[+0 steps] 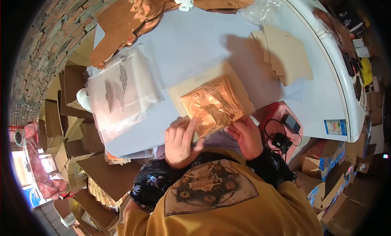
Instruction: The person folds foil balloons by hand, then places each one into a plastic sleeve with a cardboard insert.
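A shiny copper-coloured foil piece, folded flat inside a printed clear plastic bag (214, 103), lies over a tan cardboard sheet (236, 75) near the front edge of the table. My left hand (180, 141) is closed at the bag's lower left corner, its index finger along the edge. At the lower right corner, my right hand (247, 137) pinches the bag's edge between thumb and fingers. Left of the package rests a stack of flat printed clear bags (126, 87). More tan cardboard sheets (285, 53) lie to the right.
Copper foil pieces (130, 22) spread over the white table's (183, 36) far side, beside crumpled clear plastic (262, 10). A red stool (271, 114) with a black charger and cable stands at right. Open cardboard boxes (99, 175) crowd the left; a white appliance (321, 97) is at right.
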Demonstrator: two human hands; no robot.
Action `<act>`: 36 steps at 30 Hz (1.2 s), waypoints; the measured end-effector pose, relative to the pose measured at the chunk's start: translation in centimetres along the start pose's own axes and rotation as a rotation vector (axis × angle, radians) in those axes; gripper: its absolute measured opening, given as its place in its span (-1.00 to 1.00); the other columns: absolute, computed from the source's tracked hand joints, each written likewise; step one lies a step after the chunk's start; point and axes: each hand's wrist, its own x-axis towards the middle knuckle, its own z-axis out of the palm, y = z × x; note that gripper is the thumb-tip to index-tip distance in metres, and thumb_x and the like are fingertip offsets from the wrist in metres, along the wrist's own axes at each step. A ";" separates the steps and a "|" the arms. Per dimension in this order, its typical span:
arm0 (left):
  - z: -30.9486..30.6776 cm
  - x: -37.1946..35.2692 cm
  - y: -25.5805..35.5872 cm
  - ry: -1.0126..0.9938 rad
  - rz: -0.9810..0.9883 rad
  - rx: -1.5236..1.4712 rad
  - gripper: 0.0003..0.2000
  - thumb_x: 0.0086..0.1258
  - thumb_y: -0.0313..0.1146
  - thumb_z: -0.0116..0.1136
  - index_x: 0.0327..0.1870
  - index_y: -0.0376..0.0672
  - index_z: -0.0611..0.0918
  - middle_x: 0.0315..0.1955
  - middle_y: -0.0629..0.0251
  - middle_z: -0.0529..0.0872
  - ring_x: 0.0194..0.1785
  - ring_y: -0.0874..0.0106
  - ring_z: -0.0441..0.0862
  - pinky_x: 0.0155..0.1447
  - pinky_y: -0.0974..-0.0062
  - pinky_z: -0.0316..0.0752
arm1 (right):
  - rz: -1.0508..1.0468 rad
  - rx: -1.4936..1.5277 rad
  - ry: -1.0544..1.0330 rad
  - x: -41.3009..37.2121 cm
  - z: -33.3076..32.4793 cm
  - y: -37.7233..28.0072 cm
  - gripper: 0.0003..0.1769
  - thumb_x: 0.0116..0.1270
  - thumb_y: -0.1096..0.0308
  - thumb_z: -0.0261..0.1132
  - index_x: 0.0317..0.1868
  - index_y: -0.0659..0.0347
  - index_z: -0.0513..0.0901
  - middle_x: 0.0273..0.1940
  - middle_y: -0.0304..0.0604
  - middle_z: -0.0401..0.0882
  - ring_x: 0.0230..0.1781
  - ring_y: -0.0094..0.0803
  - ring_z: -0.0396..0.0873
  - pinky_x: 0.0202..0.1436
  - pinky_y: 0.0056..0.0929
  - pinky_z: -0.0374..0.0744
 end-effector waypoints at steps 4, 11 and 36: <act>0.0 0.0 0.3 -0.042 0.009 0.017 -0.39 0.21 -0.25 0.41 0.30 -0.28 0.53 -0.10 0.14 0.60 -0.08 0.18 0.53 0.03 0.24 0.40 | 0.013 0.024 0.028 -0.6 0.5 -0.3 -0.82 0.48 0.42 0.22 0.03 0.26 0.54 -0.04 -0.14 0.67 -0.06 -0.40 0.68 0.13 -0.34 0.67; -1.7 1.6 -0.6 -0.023 -0.033 -0.076 -0.43 0.30 -0.29 0.30 0.34 -0.25 0.49 -0.09 0.08 0.57 0.02 0.09 0.50 0.11 0.22 0.42 | -0.001 0.021 -0.001 0.2 -1.8 0.0 -0.81 0.53 0.38 0.19 0.09 0.18 0.56 -0.02 -0.23 0.69 -0.10 -0.48 0.68 0.06 -0.41 0.67; 0.0 10.0 -7.4 -0.540 -0.731 -0.544 -0.77 0.51 -0.27 0.13 -0.08 -0.26 0.67 -0.40 0.24 0.70 -0.29 0.42 0.64 -0.12 0.42 0.52 | 0.027 -0.110 0.020 1.4 -4.4 -0.5 -0.77 0.57 0.30 0.19 0.14 0.13 0.55 0.00 -0.21 0.68 -0.11 -0.41 0.73 -0.13 -0.55 0.69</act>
